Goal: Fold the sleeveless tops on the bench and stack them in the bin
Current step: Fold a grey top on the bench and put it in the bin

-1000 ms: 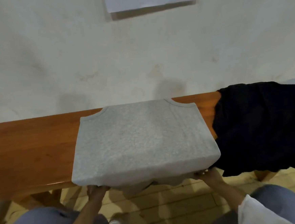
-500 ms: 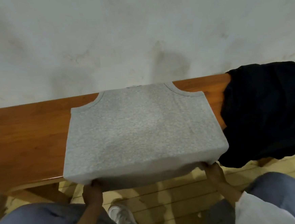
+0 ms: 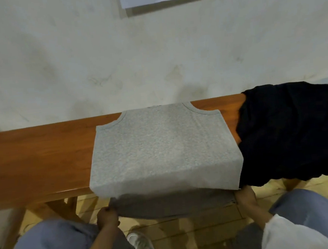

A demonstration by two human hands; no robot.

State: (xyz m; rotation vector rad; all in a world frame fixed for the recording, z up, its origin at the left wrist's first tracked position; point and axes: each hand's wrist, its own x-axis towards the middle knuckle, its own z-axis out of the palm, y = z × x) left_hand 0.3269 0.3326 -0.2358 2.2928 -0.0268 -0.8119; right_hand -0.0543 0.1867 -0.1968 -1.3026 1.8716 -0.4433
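Head view: the soft grey sleeveless cotton top [image 3: 161,148] lies flat on the orange-brown wooden bench [image 3: 34,158], its hem hanging over the near edge and partly shadowed. The left hand [image 3: 107,217] pinches the hem's left corner. The right hand [image 3: 246,198] grips the right corner, fingertips hidden by the cloth. The crumpled black garment [image 3: 289,130] is cut off at the right.

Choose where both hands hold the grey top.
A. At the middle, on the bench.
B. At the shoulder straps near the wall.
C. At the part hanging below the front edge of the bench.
C: the left hand and the right hand both grip the grey top at its hem, hanging below the bench edge.
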